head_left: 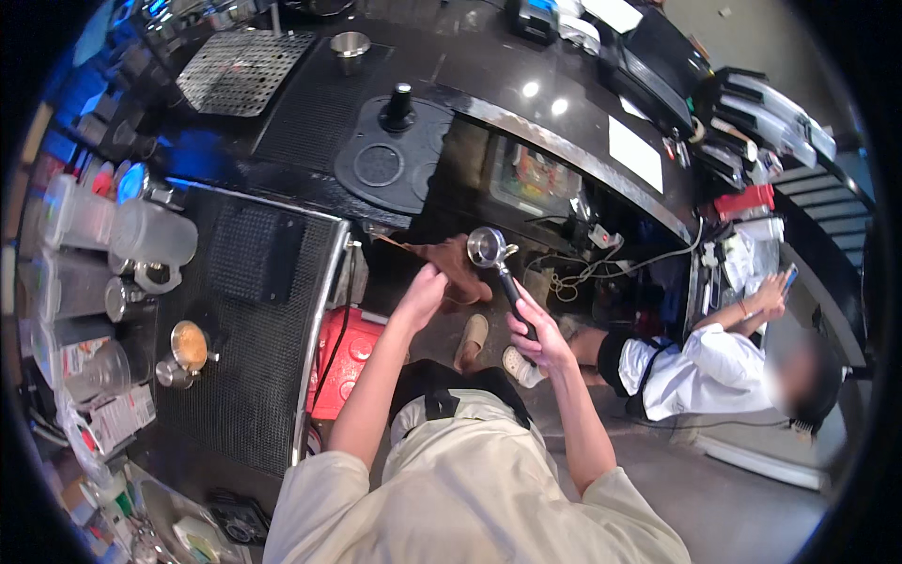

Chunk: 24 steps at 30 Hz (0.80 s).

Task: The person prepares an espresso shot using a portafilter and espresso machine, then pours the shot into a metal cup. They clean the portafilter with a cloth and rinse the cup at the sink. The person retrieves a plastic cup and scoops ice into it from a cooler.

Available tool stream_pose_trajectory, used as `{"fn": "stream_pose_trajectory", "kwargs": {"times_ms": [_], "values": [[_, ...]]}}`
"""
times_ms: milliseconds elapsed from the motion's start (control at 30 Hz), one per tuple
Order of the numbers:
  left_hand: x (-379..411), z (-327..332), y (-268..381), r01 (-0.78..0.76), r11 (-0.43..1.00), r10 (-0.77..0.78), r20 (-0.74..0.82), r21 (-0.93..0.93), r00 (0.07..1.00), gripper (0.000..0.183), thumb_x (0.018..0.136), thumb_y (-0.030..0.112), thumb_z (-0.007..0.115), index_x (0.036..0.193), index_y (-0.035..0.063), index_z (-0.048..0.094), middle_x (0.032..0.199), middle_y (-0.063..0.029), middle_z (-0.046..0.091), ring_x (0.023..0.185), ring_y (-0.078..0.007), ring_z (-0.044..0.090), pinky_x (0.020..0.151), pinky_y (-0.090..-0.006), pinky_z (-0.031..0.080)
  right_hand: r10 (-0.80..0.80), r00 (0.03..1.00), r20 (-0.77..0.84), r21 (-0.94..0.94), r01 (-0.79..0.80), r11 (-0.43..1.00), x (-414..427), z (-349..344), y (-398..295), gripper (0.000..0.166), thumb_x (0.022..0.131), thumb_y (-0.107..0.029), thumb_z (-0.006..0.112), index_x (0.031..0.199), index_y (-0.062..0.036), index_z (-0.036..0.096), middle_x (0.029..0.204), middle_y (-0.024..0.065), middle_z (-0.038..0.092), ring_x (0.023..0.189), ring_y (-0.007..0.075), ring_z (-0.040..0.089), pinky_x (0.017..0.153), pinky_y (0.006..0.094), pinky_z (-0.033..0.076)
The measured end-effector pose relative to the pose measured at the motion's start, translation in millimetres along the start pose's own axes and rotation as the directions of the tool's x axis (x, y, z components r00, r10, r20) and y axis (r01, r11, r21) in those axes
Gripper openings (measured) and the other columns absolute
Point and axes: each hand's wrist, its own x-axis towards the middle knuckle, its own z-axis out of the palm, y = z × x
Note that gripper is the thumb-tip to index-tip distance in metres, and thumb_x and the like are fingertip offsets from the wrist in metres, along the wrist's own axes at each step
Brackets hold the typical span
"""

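Observation:
My right hand grips the black handle of an espresso portafilter, held out over the floor with its round metal basket uppermost. The basket shows a bare metallic inside. In my left hand is a brown cloth, which hangs just left of the portafilter head; whether they touch I cannot tell. Ahead, on a dark tamping mat at the counter edge, stands a black-handled tamper. Farther back, a steel cup rests on the dark ribbed mat.
To my left, a small metal pitcher and a cup with brown contents stand on a black mat. Plastic jugs line that counter. Loose cables hang under the front counter. At right, a person holds a phone.

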Motion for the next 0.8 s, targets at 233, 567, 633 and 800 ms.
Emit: {"fn": "stream_pose_trajectory", "kwargs": {"times_ms": [233,567,633,800], "values": [[-10,40,0,-0.376,0.616,0.380,0.157,0.693,0.911,0.020,0.085,0.009,0.059,0.088,-0.0083,0.069,0.080,-0.0241,0.071,0.074,-0.0328,0.070,0.071,-0.0471,0.051,-0.035,0.999,0.028,0.091,0.032,0.995,5,3,31,0.057,0.105,-0.026,0.053,0.156,-0.0325,0.028,0.071,-0.0069,0.041,0.046,0.0018,0.027,0.036,0.0165,0.022],[28,25,-37,-0.637,0.113,0.700,0.393,0.762,0.595,0.031,0.092,0.009,0.063,0.121,-0.0020,0.065,0.125,-0.0262,0.060,0.122,-0.0456,0.051,0.105,-0.0527,0.038,-0.049,0.996,-0.073,0.292,0.068,0.954,-9,19,37,0.060,0.105,-0.038,0.052,0.158,-0.0354,0.022,0.075,-0.0051,0.042,0.045,-0.0001,0.029,0.034,0.0140,0.022],[26,29,-24,-0.681,0.125,0.731,0.398,0.722,0.555,0.033,0.091,0.009,0.064,0.124,0.0001,0.064,0.133,-0.0259,0.055,0.125,-0.0442,0.049,0.108,-0.0517,0.036,-0.054,0.997,-0.052,0.323,0.068,0.944,-9,20,37,0.060,0.105,-0.038,0.052,0.158,-0.0347,0.024,0.075,-0.0048,0.042,0.045,-0.0001,0.028,0.034,0.0141,0.022],[32,35,-32,-0.465,0.878,0.476,-0.100,0.113,0.874,0.050,0.105,0.027,0.046,0.148,0.0057,0.030,0.144,-0.0109,0.041,0.130,-0.0255,0.046,0.112,-0.0391,0.036,-0.158,0.985,-0.074,0.254,0.172,0.952,3,44,38,0.060,0.106,-0.032,0.052,0.159,-0.0287,0.024,0.072,-0.0044,0.038,0.047,0.0016,0.024,0.036,0.0161,0.022]]}}
